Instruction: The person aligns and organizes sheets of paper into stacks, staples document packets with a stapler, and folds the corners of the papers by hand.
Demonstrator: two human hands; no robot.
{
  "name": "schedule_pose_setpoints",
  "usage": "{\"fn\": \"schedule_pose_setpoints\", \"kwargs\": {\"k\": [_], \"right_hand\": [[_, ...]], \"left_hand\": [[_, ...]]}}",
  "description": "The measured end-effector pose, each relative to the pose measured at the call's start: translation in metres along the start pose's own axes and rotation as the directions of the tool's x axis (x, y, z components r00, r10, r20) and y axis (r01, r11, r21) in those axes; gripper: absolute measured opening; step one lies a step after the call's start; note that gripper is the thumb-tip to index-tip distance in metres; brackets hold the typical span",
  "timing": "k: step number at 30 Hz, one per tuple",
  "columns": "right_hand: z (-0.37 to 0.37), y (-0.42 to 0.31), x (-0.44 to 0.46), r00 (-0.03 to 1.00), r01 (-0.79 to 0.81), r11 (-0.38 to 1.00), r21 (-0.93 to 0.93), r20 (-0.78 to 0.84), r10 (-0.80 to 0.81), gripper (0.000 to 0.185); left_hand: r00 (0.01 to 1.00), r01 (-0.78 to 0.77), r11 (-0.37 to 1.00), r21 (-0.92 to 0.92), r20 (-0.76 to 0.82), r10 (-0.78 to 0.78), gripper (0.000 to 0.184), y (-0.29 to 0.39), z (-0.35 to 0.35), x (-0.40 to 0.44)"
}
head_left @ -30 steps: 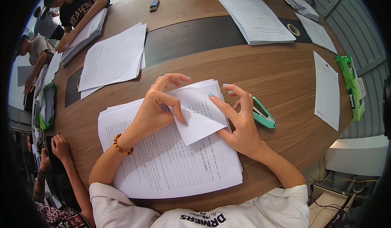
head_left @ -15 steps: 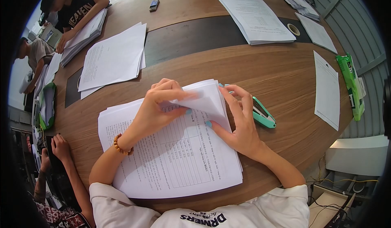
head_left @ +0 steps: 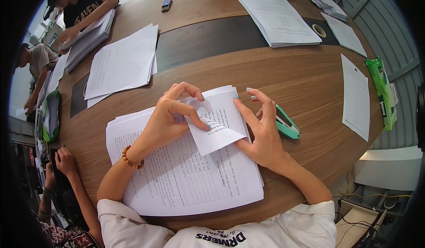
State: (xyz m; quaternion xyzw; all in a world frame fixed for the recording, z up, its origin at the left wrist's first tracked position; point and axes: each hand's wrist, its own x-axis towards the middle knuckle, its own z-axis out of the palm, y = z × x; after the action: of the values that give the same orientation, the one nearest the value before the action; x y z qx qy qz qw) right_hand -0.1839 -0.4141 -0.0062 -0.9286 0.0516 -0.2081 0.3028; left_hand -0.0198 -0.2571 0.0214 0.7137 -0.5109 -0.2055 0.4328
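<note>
A thick stack of printed sheets (head_left: 177, 186) lies on the wooden table in front of me. Its top right corner is lifted, and a sheet corner (head_left: 217, 139) is folded back toward me. My left hand (head_left: 175, 113), with a beaded bracelet on the wrist, pinches this turned-back corner between thumb and index finger. On the right edge of the stack rests my right hand (head_left: 263, 135), its fingers spread and its thumb against the base of the folded corner. A teal stapler (head_left: 287, 123) lies just right of my right hand.
Paper piles lie at the upper left (head_left: 124, 62) and upper right (head_left: 276, 20). A tape roll (head_left: 318, 31), a single sheet (head_left: 355, 97) and a green packet (head_left: 381, 93) are on the right. Other people work along the left side, one person's hand (head_left: 66, 161) near my stack.
The lifted corner was blurred in motion half a second ago and is now folded back again. My left fingers have closed on it, and my right fingers have shifted slightly.
</note>
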Motion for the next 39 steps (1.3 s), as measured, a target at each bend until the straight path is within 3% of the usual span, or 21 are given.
{"fn": "schedule_pose_setpoints", "kwargs": {"k": [12, 18, 24, 27, 29, 32, 34, 38, 39], "right_hand": [[-0.002, -0.002, 0.001, 1.000, -0.017, 1.000, -0.002, 0.017, 0.017, 0.059], [0.001, -0.002, -0.002, 0.997, 0.072, 0.997, -0.038, -0.023, -0.073, 0.058], [0.001, -0.007, 0.001, 0.998, 0.017, 0.997, 0.079, -0.068, -0.011, 0.058], [0.004, -0.003, -0.001, 0.983, 0.013, 0.979, 0.203, -0.181, 0.025, 0.053], [0.005, 0.003, -0.004, 0.964, 0.199, 0.972, 0.125, -0.201, -0.172, 0.040], [0.004, 0.000, -0.005, 0.927, 0.298, 0.953, 0.056, -0.254, -0.275, 0.026], [0.005, 0.001, -0.005, 0.919, 0.314, 0.949, 0.038, -0.261, -0.294, 0.028], [0.007, 0.003, -0.006, 0.895, 0.358, 0.934, -0.016, -0.278, -0.348, 0.031], [0.007, 0.003, -0.006, 0.896, 0.356, 0.934, -0.014, -0.278, -0.346, 0.031]], "left_hand": [[1.000, 0.001, 1.000, -0.005, -0.003, -0.001, 0.030, 0.001, 0.001, 0.001], [1.000, -0.025, 1.000, 0.007, -0.009, 0.025, 0.029, -0.001, 0.000, 0.001], [1.000, -0.007, 0.999, -0.048, -0.010, 0.007, 0.029, -0.004, 0.000, 0.000], [1.000, -0.023, 0.998, -0.059, -0.007, 0.023, 0.029, -0.005, 0.000, 0.000], [1.000, -0.025, 0.998, -0.065, -0.010, 0.025, 0.029, -0.006, -0.001, 0.000], [0.998, -0.058, 0.996, -0.065, -0.022, 0.057, 0.028, -0.007, 0.000, 0.000], [0.992, -0.122, 0.992, -0.029, -0.049, 0.120, 0.029, -0.005, 0.000, 0.001], [0.994, -0.104, 0.993, -0.058, -0.045, 0.101, 0.032, -0.009, -0.003, -0.001], [0.998, 0.007, 0.991, -0.136, -0.067, -0.016, 0.032, -0.004, 0.000, -0.002]]}}
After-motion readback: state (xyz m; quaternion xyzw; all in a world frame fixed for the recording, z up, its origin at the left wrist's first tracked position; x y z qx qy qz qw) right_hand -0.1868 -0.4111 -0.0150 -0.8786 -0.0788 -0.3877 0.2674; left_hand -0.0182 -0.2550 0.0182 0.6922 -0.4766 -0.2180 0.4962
